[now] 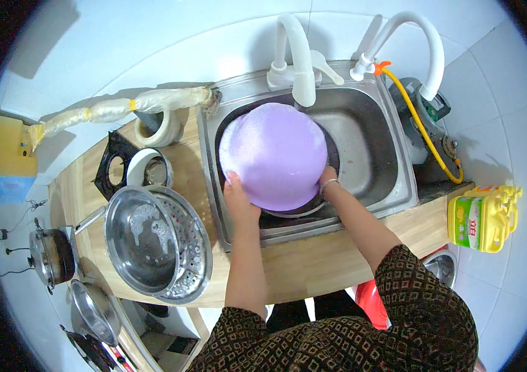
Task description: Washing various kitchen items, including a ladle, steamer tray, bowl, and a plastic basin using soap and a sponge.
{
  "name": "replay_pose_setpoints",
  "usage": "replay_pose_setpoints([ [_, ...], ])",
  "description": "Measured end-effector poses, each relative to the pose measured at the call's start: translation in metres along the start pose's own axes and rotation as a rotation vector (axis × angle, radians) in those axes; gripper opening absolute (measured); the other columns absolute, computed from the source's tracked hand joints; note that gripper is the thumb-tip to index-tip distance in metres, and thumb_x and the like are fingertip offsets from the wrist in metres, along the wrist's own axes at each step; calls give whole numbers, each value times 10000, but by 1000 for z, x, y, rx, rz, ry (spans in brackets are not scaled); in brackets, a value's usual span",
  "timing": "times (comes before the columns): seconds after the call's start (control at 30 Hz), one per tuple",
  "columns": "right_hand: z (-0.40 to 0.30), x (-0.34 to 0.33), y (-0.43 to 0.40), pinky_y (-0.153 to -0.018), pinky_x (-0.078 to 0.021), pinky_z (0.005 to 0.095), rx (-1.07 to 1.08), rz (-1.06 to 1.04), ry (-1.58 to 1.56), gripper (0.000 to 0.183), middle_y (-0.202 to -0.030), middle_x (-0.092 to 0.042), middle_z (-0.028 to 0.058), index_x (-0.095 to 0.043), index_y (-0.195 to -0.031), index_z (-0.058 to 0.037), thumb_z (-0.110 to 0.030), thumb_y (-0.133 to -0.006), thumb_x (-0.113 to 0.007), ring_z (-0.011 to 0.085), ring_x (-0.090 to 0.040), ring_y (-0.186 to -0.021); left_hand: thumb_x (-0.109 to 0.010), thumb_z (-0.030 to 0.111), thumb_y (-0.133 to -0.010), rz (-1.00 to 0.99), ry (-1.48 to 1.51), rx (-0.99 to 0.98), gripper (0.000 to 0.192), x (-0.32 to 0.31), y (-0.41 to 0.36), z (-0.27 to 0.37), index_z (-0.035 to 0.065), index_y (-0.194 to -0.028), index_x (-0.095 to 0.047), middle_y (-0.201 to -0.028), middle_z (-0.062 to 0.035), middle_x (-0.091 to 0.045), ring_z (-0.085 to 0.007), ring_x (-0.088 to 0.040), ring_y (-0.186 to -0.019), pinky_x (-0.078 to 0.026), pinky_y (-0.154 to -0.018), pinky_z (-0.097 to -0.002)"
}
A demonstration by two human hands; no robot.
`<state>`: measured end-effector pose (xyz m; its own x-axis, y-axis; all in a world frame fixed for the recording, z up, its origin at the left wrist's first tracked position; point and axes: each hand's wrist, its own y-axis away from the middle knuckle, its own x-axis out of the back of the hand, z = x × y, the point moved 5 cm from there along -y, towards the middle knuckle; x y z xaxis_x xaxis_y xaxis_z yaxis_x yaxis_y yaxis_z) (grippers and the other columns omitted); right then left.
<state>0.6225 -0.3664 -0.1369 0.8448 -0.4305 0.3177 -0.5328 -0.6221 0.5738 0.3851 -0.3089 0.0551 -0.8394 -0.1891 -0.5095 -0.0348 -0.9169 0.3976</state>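
A purple plastic basin (275,156) is tilted over the stainless steel sink (375,139), its underside towards me and white suds on its upper left. My left hand (240,197) grips its lower left edge. At its lower right edge my right hand (327,179), with a bracelet at the wrist, holds on too; the fingers of both hands are partly hidden by the basin. Beneath it shows part of a dark round pan or bowl (333,144) in the sink. A white faucet (303,79) arches over the basin's top edge.
On the left counter, a steel pan (142,242) with suds rests on a perforated steel colander (193,260). Beyond stand a white cup (140,167) and a mortar (163,130). Right of the sink are a second faucet (403,23), a yellow hose (412,109) and yellow detergent jugs (482,218).
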Motion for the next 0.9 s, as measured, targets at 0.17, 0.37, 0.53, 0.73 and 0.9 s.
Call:
replay_pose_setpoints([
  [0.17, -32, -43, 2, -776, -410, 368, 228, 45, 643, 402, -1060, -478, 210, -449, -1112, -55, -252, -761, -432, 336, -500, -923, -399, 184, -855, -119, -66, -134, 214, 7, 3, 27, -9, -896, -482, -840, -87, -551, -137, -532, -714, -441, -628, -268],
  [0.37, -64, -18, 18, -782, -409, 370, 302, -225, 825, 271, -984, -524, 189, -515, -960, -18, -182, -749, -469, 335, -501, -907, -415, 193, -850, 4, -223, -194, 219, 16, -1, 24, -1, -799, -502, -750, -49, -547, -89, -501, -638, -417, -587, -222],
  [0.53, -131, 52, 110, -719, -421, 355, 488, -85, 561, 253, -851, -566, 155, -537, -922, -59, -209, -719, -527, 301, -526, -844, -422, 227, -847, 88, -355, -231, 255, 15, -7, 19, 14, -736, -506, -665, -8, -517, -67, -443, -566, -373, -522, -212],
  [0.73, -164, 22, 176, -848, -327, 384, 1325, -167, 517, 273, -1037, -500, 92, -539, -914, -120, -286, -697, -559, 269, -430, -1016, -408, 269, -850, 106, -605, -199, 307, 13, -18, 5, -14, -796, -512, -729, -52, -547, -109, -484, -607, -403, -559, -251],
  [0.9, -171, -3, 122, -943, -220, 421, 1290, -18, 362, 369, -1221, -315, 168, -461, -1054, -80, -285, -748, -475, 327, -288, -1135, -383, 283, -858, 86, -719, -232, 352, 1, -23, -1, 5, -656, -466, -592, -3, -472, -72, -393, -542, -340, -489, -238],
])
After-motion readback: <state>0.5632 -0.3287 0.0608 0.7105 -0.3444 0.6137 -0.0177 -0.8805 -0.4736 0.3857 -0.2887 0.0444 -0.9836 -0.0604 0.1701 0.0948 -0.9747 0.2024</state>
